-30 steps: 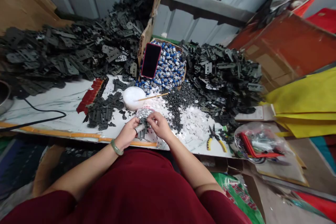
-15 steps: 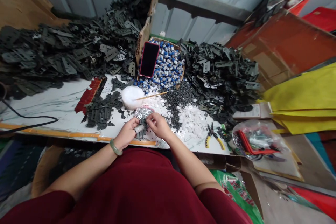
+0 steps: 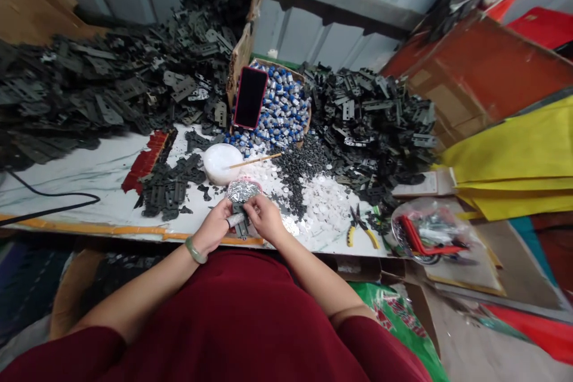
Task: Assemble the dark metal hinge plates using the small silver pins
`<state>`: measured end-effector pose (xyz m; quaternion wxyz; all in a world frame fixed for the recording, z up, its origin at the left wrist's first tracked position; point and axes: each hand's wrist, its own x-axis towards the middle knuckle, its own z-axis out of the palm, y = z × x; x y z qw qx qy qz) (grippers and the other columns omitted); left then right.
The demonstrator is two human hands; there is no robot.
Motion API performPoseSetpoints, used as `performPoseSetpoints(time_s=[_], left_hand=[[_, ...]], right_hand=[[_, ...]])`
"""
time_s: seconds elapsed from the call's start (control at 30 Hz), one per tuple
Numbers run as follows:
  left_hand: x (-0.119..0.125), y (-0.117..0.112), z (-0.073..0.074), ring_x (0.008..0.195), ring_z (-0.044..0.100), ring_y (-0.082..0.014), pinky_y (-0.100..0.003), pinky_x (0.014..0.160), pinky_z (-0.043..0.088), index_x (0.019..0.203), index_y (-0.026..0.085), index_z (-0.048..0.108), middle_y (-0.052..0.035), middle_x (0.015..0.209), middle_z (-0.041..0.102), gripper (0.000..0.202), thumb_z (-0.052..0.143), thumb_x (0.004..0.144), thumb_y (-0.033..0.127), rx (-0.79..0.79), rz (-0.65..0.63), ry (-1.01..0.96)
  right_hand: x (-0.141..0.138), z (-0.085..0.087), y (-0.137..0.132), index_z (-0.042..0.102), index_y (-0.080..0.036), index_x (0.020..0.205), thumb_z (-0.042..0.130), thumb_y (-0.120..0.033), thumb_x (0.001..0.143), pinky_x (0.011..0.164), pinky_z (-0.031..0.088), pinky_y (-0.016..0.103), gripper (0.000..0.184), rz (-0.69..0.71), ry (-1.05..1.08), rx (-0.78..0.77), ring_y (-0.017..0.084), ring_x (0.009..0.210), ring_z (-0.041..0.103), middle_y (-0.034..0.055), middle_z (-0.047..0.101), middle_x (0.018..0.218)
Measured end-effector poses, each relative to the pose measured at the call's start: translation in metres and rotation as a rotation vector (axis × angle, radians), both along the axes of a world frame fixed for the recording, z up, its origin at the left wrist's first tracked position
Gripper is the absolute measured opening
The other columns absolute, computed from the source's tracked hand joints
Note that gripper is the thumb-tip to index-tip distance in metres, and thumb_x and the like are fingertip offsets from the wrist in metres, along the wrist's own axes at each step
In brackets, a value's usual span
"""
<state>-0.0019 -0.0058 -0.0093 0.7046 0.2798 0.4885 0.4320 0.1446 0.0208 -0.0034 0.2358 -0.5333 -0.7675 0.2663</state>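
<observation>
Dark metal part: lower centre of the frame, between the hands (image 3: pixel 242 228).
Left hand (image 3: pixel 215 227): closed around the part's left side.
Right hand (image 3: pixel 267 219): fingertips close together at the part; whether they pinch anything, cannot tell.
Small bowl (image 3: pixel 259 184): full of silvery pieces (image 3: pixel 242 191), just above the hands.
White tub (image 3: pixel 219 176): white contents, thin stick (image 3: pixel 257 160) slanting out rightward.
Carton (image 3: pixel 309 118): upper centre, heaped with blue-and-silver pieces (image 3: pixel 286 104).
Phone (image 3: pixel 250 98): hides the carton's left side.
Pliers (image 3: pixel 364 231): lower right, handles spread.
</observation>
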Motion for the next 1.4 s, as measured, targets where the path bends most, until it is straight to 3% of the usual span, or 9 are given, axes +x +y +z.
performPoseSetpoints(time_s=[0.1, 0.37, 0.53, 0.7, 0.8, 0.97, 1.07, 1.17, 1.4], left_hand=[[-0.002, -0.003, -0.002, 0.054, 0.059, -0.0125, -0.022, 0.047, 0.046, 0.08, 0.02, 0.05, 0.0037, 0.067, 0.062, 0.039, 0.078, 0.054, 0.026, -0.022, -0.011, 0.014], [-0.004, -0.007, -0.005, 0.055, 0.058, -0.0126, -0.023, 0.051, 0.047, 0.072, 0.019, 0.049, 0.0054, 0.06, 0.059, 0.037, 0.08, 0.051, 0.023, -0.016, -0.042, 0.021], [-0.001, -0.009, -0.005, 0.055, 0.058, -0.0126, -0.022, 0.05, 0.044, 0.076, 0.018, 0.052, 0.0042, 0.063, 0.061, 0.034, 0.077, 0.054, 0.023, -0.034, -0.059, 0.014], [0.004, -0.006, -0.004, 0.047, 0.052, -0.0093, -0.02, 0.044, 0.039, 0.077, 0.017, 0.054, 0.0049, 0.059, 0.06, 0.035, 0.077, 0.053, 0.024, -0.075, -0.059, 0.018], [0.008, -0.003, -0.004, 0.048, 0.053, -0.0094, -0.02, 0.045, 0.041, 0.078, 0.017, 0.054, 0.0041, 0.061, 0.062, 0.037, 0.079, 0.051, 0.024, -0.104, -0.079, 0.011], [0.013, 0.0, -0.006, 0.054, 0.057, -0.0106, -0.021, 0.051, 0.045, 0.085, 0.018, 0.055, 0.0024, 0.067, 0.065, 0.035, 0.077, 0.059, 0.026, -0.109, -0.045, -0.071], [0.01, 0.003, -0.007, 0.061, 0.062, -0.0135, -0.024, 0.057, 0.048, 0.088, 0.018, 0.057, -0.0008, 0.075, 0.068, 0.033, 0.076, 0.062, 0.026, -0.088, -0.028, -0.148], [0.005, 0.004, -0.006, 0.063, 0.062, -0.014, -0.024, 0.058, 0.047, 0.088, 0.018, 0.058, -0.0019, 0.078, 0.069, 0.031, 0.075, 0.063, 0.025, -0.077, -0.024, -0.161], [-0.003, -0.004, -0.002, 0.062, 0.061, -0.0122, -0.021, 0.052, 0.044, 0.091, 0.018, 0.056, -0.0006, 0.08, 0.068, 0.04, 0.077, 0.058, 0.025, -0.038, -0.044, -0.02]], right_hand=[[-0.003, -0.002, -0.005, 0.056, -0.019, 0.079, 0.051, -0.03, 0.088, 0.071, 0.042, 0.026, 0.015, 0.002, -0.078, 0.039, 0.017, 0.078, 0.056, 0.0048, 0.062, 0.079], [-0.007, -0.007, -0.013, 0.057, -0.02, 0.077, 0.056, -0.027, 0.086, 0.061, 0.038, 0.022, 0.011, -0.059, -0.06, -0.113, 0.013, 0.068, 0.056, -0.0001, 0.062, 0.072], [0.013, -0.007, -0.006, 0.06, -0.02, 0.079, 0.052, -0.029, 0.09, 0.061, 0.039, 0.02, 0.017, 0.045, -0.049, -0.273, 0.011, 0.066, 0.058, -0.0013, 0.065, 0.072], [0.052, -0.015, 0.015, 0.064, -0.017, 0.09, 0.052, -0.023, 0.089, 0.077, 0.04, 0.028, 0.014, -0.069, -0.467, -0.034, 0.021, 0.092, 0.058, 0.0092, 0.067, 0.094], [0.061, -0.019, 0.023, 0.065, -0.017, 0.091, 0.048, -0.018, 0.089, 0.081, 0.039, 0.031, 0.018, -0.044, -0.571, -0.006, 0.022, 0.095, 0.056, 0.0108, 0.067, 0.095], [0.045, -0.021, 0.018, 0.063, -0.017, 0.094, 0.048, -0.013, 0.085, 0.074, 0.042, 0.025, 0.019, -0.168, -0.195, -0.099, 0.016, 0.081, 0.058, 0.0048, 0.067, 0.087], [0.029, -0.022, 0.006, 0.062, -0.019, 0.088, 0.049, -0.01, 0.081, 0.071, 0.042, 0.023, 0.017, -0.117, -0.004, -0.082, 0.014, 0.076, 0.057, 0.0018, 0.064, 0.082], [0.021, -0.022, -0.003, 0.061, -0.018, 0.081, 0.053, -0.012, 0.08, 0.072, 0.042, 0.023, 0.011, -0.059, 0.04, -0.024, 0.014, 0.077, 0.056, 0.0026, 0.062, 0.081], [0.02, -0.009, -0.008, 0.058, -0.018, 0.077, 0.054, -0.02, 0.085, 0.068, 0.04, 0.022, 0.009, -0.082, 0.079, -0.176, 0.013, 0.072, 0.055, 0.0005, 0.061, 0.075]])
